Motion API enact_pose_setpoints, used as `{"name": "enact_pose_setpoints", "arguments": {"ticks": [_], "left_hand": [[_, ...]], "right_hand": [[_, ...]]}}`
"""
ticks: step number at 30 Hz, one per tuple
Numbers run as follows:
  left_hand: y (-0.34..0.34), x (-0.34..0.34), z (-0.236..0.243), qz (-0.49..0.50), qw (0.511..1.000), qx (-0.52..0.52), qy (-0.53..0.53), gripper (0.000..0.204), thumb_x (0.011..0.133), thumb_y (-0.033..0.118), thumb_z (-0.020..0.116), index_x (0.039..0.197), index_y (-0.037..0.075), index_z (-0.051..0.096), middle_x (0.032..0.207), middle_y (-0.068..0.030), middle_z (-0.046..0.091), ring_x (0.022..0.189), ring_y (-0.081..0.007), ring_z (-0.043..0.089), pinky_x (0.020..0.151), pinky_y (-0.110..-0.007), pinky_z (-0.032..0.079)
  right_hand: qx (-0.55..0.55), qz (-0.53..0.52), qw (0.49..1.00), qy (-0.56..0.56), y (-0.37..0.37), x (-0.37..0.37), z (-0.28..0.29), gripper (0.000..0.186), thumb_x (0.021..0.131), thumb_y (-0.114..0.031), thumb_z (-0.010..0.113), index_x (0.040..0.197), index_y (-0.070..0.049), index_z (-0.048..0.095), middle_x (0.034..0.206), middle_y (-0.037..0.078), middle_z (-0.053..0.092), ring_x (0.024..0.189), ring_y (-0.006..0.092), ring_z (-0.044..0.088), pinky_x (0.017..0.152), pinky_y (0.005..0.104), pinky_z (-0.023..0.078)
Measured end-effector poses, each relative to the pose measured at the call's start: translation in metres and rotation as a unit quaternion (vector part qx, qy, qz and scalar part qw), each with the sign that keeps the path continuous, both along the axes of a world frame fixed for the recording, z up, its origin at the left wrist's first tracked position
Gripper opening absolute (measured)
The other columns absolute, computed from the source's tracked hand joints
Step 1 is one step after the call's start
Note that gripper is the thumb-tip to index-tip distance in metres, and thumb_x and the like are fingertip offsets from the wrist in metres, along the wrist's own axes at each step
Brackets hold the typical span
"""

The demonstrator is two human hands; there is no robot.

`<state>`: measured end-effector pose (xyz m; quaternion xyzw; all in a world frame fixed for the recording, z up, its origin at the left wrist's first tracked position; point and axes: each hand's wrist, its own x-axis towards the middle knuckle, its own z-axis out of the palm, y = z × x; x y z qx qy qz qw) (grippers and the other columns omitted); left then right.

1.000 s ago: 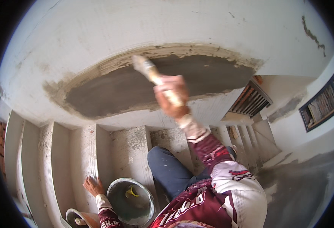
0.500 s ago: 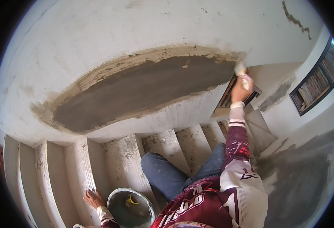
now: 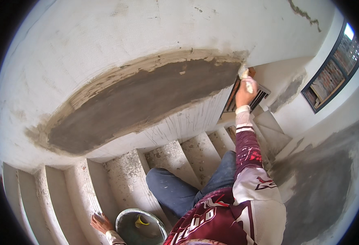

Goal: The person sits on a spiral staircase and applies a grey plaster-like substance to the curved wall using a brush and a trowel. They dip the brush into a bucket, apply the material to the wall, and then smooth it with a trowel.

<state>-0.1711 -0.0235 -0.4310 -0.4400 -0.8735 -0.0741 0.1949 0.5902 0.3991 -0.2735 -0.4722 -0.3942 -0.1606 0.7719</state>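
At the far right end of a dark grey plaster patch [image 3: 146, 104] on the white wall, my right hand [image 3: 245, 94] is closed around the handle of a paintbrush [image 3: 243, 74]. The arm is stretched out, and the pale bristles point up at the patch's edge. My left hand [image 3: 101, 224] lies with its fingers spread on the edge of a stair step [image 3: 80, 192]. Just right of it stands a round bucket [image 3: 121, 215]. A yellow-edged tool or scoop [image 3: 142, 221] sits inside the bucket, its kind unclear.
Concrete stairs [image 3: 173, 157] run below the wall, with my bent knees [image 3: 169, 185] over them. A barred opening [image 3: 259, 98] lies beyond my right hand. Farther right are a dark-framed window [image 3: 334, 71] and another grey-patched wall [image 3: 326, 192].
The whole view has shifted a little, so the wall and window sit farther left. My right hand with the paintbrush stays at the patch's right end; my left hand remains on the step.
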Motion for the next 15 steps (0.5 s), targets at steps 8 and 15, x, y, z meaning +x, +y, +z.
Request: {"name": "enact_pose_setpoints", "arguments": {"ticks": [8,15], "left_hand": [[-0.003,0.005,0.012,0.025,1.0,-0.002,-0.019,0.05,0.087,0.033,0.065,0.129,0.008,0.052,0.133,-0.0131,0.051,0.128,-0.0329,0.044,0.114,-0.053,0.025],[0.001,0.005,0.014,0.024,1.0,0.009,-0.006,0.053,0.086,0.037,0.066,0.127,0.007,0.052,0.13,-0.0134,0.053,0.126,-0.0327,0.046,0.112,-0.051,0.027]], "right_hand": [[0.007,0.153,0.983,-0.102,-0.05,-0.233,0.022,0.014,0.077,0.001,0.07,0.081,-0.008,0.061,0.099,0.009,0.056,0.096,0.0275,0.058,0.084,0.0391,0.049],[0.013,0.391,0.91,-0.14,-0.092,-0.401,0.034,0.014,0.071,-0.008,0.068,0.083,-0.013,0.061,0.101,0.009,0.056,0.105,0.0338,0.055,0.083,0.0448,0.048]]}}
